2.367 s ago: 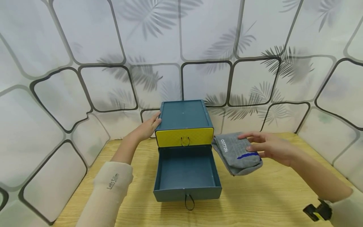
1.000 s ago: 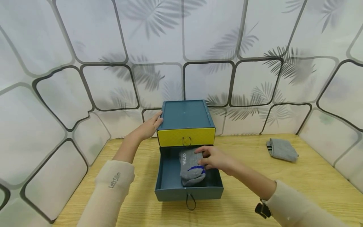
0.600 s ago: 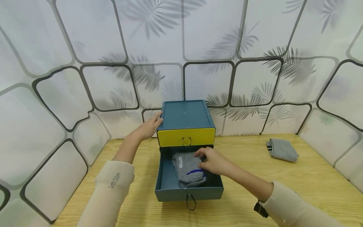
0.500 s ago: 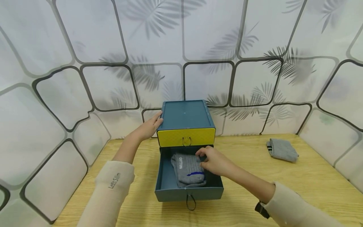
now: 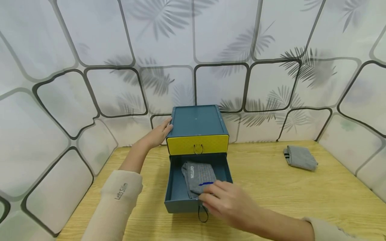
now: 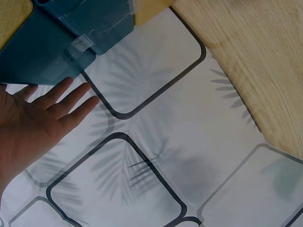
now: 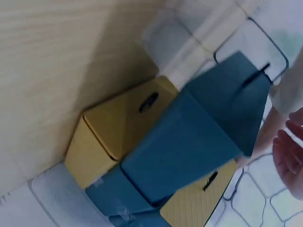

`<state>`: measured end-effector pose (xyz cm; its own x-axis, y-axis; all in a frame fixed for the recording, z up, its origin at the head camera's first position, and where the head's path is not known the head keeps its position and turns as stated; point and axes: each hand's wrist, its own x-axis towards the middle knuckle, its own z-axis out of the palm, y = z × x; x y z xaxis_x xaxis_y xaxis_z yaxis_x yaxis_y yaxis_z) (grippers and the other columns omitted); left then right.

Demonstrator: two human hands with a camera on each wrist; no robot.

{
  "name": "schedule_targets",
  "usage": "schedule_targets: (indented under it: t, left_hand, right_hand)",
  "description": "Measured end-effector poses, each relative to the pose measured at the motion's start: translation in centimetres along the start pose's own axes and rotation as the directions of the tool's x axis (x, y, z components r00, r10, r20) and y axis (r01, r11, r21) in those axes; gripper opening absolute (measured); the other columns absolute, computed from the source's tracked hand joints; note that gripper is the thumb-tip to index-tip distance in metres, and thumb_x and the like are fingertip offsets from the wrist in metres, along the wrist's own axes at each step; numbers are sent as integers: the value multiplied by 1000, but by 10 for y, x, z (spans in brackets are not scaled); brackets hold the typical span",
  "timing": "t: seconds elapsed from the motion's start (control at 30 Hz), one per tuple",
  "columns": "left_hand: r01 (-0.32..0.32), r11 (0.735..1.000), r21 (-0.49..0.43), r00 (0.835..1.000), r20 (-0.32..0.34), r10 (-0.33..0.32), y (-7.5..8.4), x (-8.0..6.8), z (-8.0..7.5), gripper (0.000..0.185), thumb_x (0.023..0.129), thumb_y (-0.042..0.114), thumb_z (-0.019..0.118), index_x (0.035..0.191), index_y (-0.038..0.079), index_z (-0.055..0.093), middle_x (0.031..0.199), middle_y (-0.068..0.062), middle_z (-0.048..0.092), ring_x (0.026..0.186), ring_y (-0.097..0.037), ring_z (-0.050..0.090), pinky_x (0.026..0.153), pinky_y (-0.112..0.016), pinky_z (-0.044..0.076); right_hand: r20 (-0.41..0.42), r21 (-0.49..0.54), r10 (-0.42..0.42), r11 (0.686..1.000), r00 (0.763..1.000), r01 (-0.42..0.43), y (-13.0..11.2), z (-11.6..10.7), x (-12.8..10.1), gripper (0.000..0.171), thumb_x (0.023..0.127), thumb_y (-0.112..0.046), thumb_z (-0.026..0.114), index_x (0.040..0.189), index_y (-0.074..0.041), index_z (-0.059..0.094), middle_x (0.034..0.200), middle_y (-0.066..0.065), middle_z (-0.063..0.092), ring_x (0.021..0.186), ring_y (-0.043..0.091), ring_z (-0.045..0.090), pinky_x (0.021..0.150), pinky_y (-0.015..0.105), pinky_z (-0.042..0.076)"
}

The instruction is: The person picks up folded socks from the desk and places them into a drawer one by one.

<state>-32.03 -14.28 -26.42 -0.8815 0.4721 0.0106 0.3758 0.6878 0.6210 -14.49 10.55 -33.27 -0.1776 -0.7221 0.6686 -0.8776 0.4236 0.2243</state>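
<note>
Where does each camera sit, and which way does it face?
Head: worn on the head, facing forward and down at an open dark blue rectangular drawer holding a folded grey cloth; left hand, right hand and sleeves show.
Left wrist: worn there, looking past the left hand at a white leaf-patterned backdrop and pale wood-grain tabletop.
Right wrist: worn there, aimed at the drawer's outside; the right hand's fingers show.
Shared: head and right wrist both show the drawer and right hand.
</note>
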Motion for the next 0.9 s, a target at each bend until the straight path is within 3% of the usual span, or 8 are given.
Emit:
schedule_targets:
  t: [0.1, 0.2, 0.37, 0.57, 0.9]
  left_hand:
    - [-7, 1000, -2, 1000, -2, 7, -1, 0, 0, 55, 103, 35, 20, 149, 13, 0, 151, -17, 8, 135, -35, 11, 106, -53, 14]
    - [-10, 1000, -2, 1000, -4, 10, -1, 0, 0, 55, 103, 35, 20, 149, 13, 0, 151, -18, 8, 135, -35, 11, 106, -53, 14]
    - [-8, 1000, -5, 1000, -6, 8, 1, 0, 0, 54, 103, 34, 20, 149, 13, 1, 150, -18, 10, 135, -34, 11, 106, -52, 14]
    - [-9, 1000, -1, 1000, -10, 9, 1, 0, 1, 54, 103, 34, 20, 149, 12, 1, 151, -17, 8, 136, -34, 11, 106, -52, 14]
    - [-13, 1000, -1, 1000, -11, 13, 1, 0, 1, 54, 103, 34, 20, 149, 13, 0, 151, -15, 7, 136, -33, 10, 107, -51, 13]
  right_hand:
    - [51, -36, -118, 992, 992, 120, -11, 3, -8, 23, 98, -20, 46, 94, -14, 68, 88, -5, 62, 77, 7, 56, 68, 16, 48]
    - [101, -93, -186, 976, 977, 195, -16, 9, -15, 31, 101, -18, 36, 94, -15, 66, 87, -5, 60, 74, 7, 52, 62, 14, 44]
    - [99, -192, -205, 956, 974, 221, -17, 19, -20, 38, 102, -15, 31, 84, -16, 65, 80, -5, 56, 68, 9, 47, 54, 16, 38]
    - [103, -208, -220, 949, 970, 237, -16, 22, -18, 44, 102, -13, 28, 77, -18, 64, 76, -4, 53, 66, 10, 43, 53, 17, 36]
    - [71, -225, -145, 962, 987, 157, -15, 18, -16, 43, 102, -12, 28, 78, -16, 64, 78, -4, 55, 66, 10, 46, 51, 17, 35]
